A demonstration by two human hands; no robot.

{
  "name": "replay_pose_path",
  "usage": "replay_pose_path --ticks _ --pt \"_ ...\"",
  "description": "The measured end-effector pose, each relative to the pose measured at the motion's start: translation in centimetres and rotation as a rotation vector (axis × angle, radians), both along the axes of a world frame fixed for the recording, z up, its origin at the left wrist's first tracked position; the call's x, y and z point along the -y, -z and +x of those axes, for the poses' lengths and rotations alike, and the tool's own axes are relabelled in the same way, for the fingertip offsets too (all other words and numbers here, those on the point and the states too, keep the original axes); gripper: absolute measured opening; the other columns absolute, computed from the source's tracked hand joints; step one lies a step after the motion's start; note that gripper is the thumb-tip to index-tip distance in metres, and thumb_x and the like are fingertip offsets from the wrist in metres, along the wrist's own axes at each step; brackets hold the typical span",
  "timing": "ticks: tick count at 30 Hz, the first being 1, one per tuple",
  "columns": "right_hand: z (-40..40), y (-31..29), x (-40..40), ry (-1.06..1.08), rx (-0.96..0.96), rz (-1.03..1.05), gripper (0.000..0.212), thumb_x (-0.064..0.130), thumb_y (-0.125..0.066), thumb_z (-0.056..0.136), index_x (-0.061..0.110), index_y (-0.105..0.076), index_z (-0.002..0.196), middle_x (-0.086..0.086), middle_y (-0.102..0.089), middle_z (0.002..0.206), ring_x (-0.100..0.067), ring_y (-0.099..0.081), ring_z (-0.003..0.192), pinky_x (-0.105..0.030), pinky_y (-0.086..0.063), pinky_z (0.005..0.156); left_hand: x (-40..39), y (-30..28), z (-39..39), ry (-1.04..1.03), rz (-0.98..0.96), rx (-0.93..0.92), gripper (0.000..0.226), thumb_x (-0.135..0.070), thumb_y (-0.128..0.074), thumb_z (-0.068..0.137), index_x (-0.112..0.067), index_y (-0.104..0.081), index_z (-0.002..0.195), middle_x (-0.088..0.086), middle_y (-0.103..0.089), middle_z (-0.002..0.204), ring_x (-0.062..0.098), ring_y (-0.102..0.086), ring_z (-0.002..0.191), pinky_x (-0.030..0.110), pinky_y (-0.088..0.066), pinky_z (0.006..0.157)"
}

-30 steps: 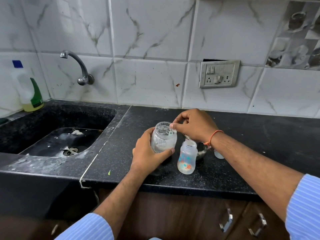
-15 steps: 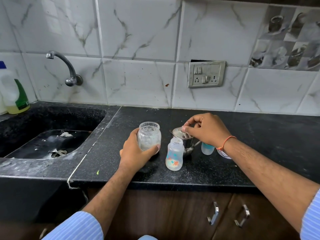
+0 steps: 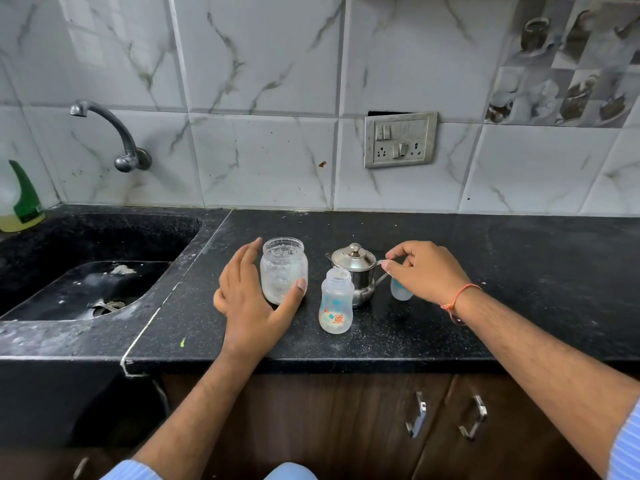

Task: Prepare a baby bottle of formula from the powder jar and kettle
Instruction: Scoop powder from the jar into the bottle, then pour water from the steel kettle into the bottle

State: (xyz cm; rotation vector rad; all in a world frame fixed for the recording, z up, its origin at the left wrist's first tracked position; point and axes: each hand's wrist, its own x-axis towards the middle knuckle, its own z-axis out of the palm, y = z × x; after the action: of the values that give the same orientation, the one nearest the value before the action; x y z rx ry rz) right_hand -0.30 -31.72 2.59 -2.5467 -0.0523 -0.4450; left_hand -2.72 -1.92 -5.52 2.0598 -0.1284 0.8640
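Observation:
A clear powder jar (image 3: 284, 271) stands open and upright on the black counter (image 3: 536, 271), with a little white powder at its bottom. My left hand (image 3: 252, 306) is spread around it, the thumb touching its front and the fingers apart from its left side. To the right stands an open baby bottle (image 3: 336, 306) with a coloured print. Behind that is a small steel kettle (image 3: 355, 268) with its lid on. My right hand (image 3: 426, 271) pinches the top of the kettle's thin handle. A pale blue bottle cap (image 3: 400, 291) is partly hidden under that hand.
A black sink (image 3: 104, 237) lies left of the counter, with a wall tap (image 3: 114, 133) above it. At the far left edge stands a soap bottle (image 3: 20, 202). A socket plate (image 3: 400, 140) is on the tiled wall. Cabinet handles (image 3: 417, 414) show below the counter's front edge.
My left hand set the jar down on the counter and loosened its grip. My right hand moved from the jar's mouth to the kettle lid, then to the kettle's handle.

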Motion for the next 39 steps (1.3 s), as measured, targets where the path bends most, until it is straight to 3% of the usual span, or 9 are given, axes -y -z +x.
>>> replay_pose_path --ticks 3,5,8,12,14,19,24,31,39 --pt "0.0 0.5 -0.2 -0.007 -0.036 -0.006 0.017 0.047 -0.069 0.098 0.031 -0.075 0.097 0.019 -0.061 0.047 0.003 -0.056 0.049 -0.028 -0.049 0.068 0.0 0.4 -0.6 0.021 0.125 0.299 0.066 -0.054 -0.073 0.089 -0.024 -0.06 0.146 -0.014 -0.052 0.149 0.009 -0.045 0.14 0.038 -0.03 0.114" --pt "0.0 0.7 -0.5 -0.008 -0.057 -0.004 0.017 0.045 -0.068 0.099 0.03 -0.077 0.096 0.016 -0.06 0.045 0.003 -0.054 0.045 -0.027 -0.044 0.062 0.2 0.6 -0.7 0.125 0.191 0.36 0.056 -0.046 -0.077 0.091 -0.023 -0.062 0.14 -0.01 -0.061 0.14 0.013 -0.056 0.129 0.037 -0.042 0.107" --pt "0.0 1.0 -0.8 -0.008 -0.071 0.013 0.017 0.044 -0.068 0.099 0.029 -0.075 0.095 0.013 -0.062 0.048 0.0 -0.051 0.042 -0.028 -0.045 0.06 1.2 0.3 -1.0 0.298 0.117 0.18 0.058 -0.038 -0.086 0.091 -0.026 -0.059 0.141 -0.018 -0.063 0.129 0.013 -0.065 0.096 0.026 -0.051 0.087" --pt "-0.5 1.5 -0.9 -0.031 -0.127 0.222 0.022 0.046 -0.067 0.1 0.026 -0.072 0.093 0.003 -0.072 0.061 -0.007 -0.054 0.045 -0.027 -0.048 0.052 3.1 0.4 -0.8 0.329 0.058 -0.049 0.067 -0.051 -0.091 0.082 -0.035 -0.06 0.139 -0.026 -0.065 0.123 0.015 -0.065 0.079 0.016 -0.05 0.076" --pt "-0.8 1.9 -1.2 -0.051 -0.176 0.397 0.023 0.044 -0.068 0.1 0.021 -0.071 0.096 0.002 -0.069 0.062 -0.013 -0.05 0.047 -0.023 -0.037 0.041 3.8 0.5 -0.7 0.337 0.059 -0.12 0.068 -0.058 -0.091 0.078 -0.038 -0.061 0.136 -0.03 -0.064 0.122 0.013 -0.064 0.075 0.019 -0.053 0.076" --pt "-1.2 2.4 -1.8 -0.091 -0.339 0.704 0.026 0.046 -0.067 0.101 0.02 -0.065 0.099 -0.001 -0.063 0.07 -0.014 -0.045 0.05 -0.022 -0.026 0.041 4.1 0.3 -0.5 0.348 0.097 -0.247 0.063 -0.059 -0.091 0.079 -0.035 -0.067 0.133 -0.019 -0.069 0.095 0.01 -0.064 0.074 0.022 -0.054 0.068" --pt "-1.3 2.8 -2.3 -0.09 -0.309 0.752 0.029 0.046 -0.067 0.102 0.018 -0.062 0.095 0.0 -0.059 0.063 -0.012 -0.042 0.048 -0.022 -0.027 0.041 3.8 0.0 -0.3 0.333 0.128 -0.36 0.059 -0.061 -0.093 0.075 -0.037 -0.07 0.124 -0.014 -0.068 0.081 0.01 -0.064 0.076 0.029 -0.056 0.071" --pt "-1.6 4.1 -2.7 -0.066 -0.198 0.803 0.032 0.043 -0.063 0.105 0.016 -0.057 0.088 0.001 -0.043 0.06 -0.014 -0.034 0.054 -0.024 -0.026 0.043 3.8 -0.2 -0.6 0.351 0.116 -0.387 0.059 -0.057 -0.099 0.071 -0.036 -0.067 0.116 -0.02 -0.065 0.083 -0.007 -0.058 0.07 0.013 -0.047 0.064" --pt "-3.0 3.4 -1.2 -0.011 -0.109 0.842 0.029 0.039 -0.064 0.105 0.012 -0.062 0.093 0.0 -0.038 0.063 -0.012 -0.035 0.051 -0.023 -0.026 0.041 3.7 -0.1 -0.5 0.36 0.126 -0.389 0.06 -0.063 -0.097 0.069 -0.037 -0.065 0.112 -0.019 -0.068 0.094 -0.001 -0.059 0.072 0.021 -0.05 0.068"
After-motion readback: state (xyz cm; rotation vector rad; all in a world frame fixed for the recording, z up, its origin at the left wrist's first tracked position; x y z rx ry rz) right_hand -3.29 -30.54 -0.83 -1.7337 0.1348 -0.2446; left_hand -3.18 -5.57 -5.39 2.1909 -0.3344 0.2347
